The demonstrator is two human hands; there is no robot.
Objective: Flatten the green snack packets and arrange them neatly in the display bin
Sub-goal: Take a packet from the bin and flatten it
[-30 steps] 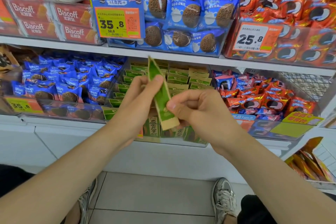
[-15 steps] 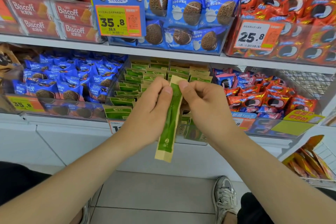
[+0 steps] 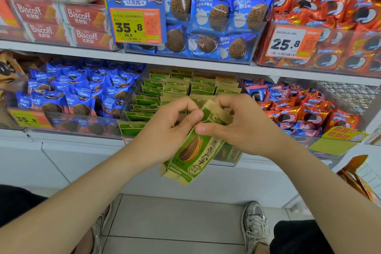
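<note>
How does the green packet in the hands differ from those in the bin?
The held packet is tilted, face showing; the binned packets stand in rows, tops showing. The left hand and right hand pinch the held packet; no hand holds the binned packets. Both are green and tan.

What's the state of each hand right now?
Left hand: closed, pinching the green snack packet near its upper end.
Right hand: closed, gripping the same packet from the other side.
</note>
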